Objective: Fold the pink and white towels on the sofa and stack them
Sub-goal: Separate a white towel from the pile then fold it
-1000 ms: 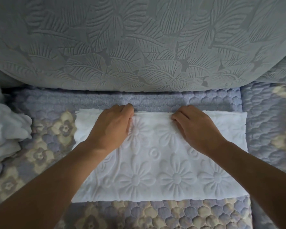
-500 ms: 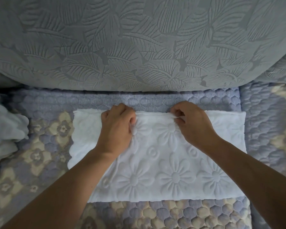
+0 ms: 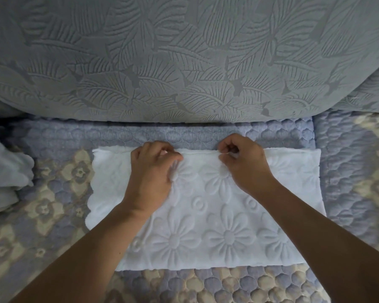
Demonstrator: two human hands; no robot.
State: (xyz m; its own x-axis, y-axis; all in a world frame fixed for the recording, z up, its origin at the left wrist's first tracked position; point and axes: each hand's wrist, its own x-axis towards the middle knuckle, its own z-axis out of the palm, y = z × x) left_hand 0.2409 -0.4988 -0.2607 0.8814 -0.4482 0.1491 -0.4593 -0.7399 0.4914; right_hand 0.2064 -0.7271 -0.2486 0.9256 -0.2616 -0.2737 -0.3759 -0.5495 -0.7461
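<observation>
From where I stand, the white towel [image 3: 217, 215] lies at the centre of the frame on the quilted seat [image 3: 53, 215], already a folded oblong. The left hand [image 3: 153, 173] and right hand [image 3: 245, 162] are each closed, pinching its far edge, likely for another fold. More pale cloth [image 3: 4, 178] waits bunched at the left edge; no pink towel or stack shows, so much seems left.

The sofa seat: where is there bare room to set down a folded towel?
Free: the quilted seat between the white towel and the pale bundle at the left edge, and the next cushion to the towel's right. Crowded: the middle, where the left hand and right hand pinch the towel's far edge.
</observation>
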